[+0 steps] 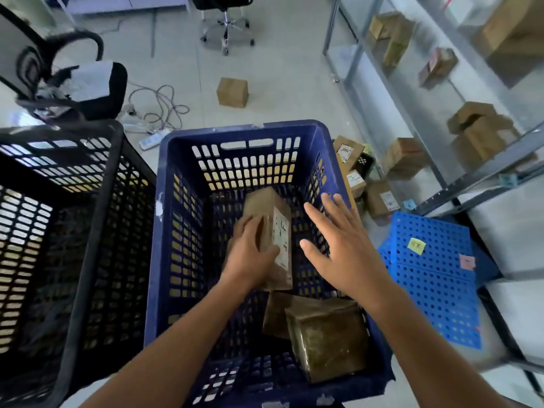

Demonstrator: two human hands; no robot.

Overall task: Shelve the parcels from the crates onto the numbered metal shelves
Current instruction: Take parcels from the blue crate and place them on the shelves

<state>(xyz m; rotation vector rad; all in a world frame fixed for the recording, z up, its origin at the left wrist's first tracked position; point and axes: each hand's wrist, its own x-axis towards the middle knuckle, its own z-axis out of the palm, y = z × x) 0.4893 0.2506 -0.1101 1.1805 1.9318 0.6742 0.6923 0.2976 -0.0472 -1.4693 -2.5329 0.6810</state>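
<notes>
- The left hand (250,254) is gripping a labelled parcel (272,231) inside the blue crate (164,231).
- The right hand (341,245) is hovering just right of it, fingers spread, holding nothing.
- Two more boxes (326,337) are lying in the crate nearer the person than both hands.

Only my two arms are in view. My left grip (250,254) and right grip (338,248) are bare hands, both seen from the back, with knuckle lines visible. The right grip shows all five digits, and the thumbnail is short and trimmed. The left grip's nails are too blurred to tell. My left forearm (176,334) and right forearm (412,334) are bare from the wrist down to the bottom frame edge. Both are slim and smooth. The wide-angle lens makes them look broader near the edge, with slight blur there.
</notes>
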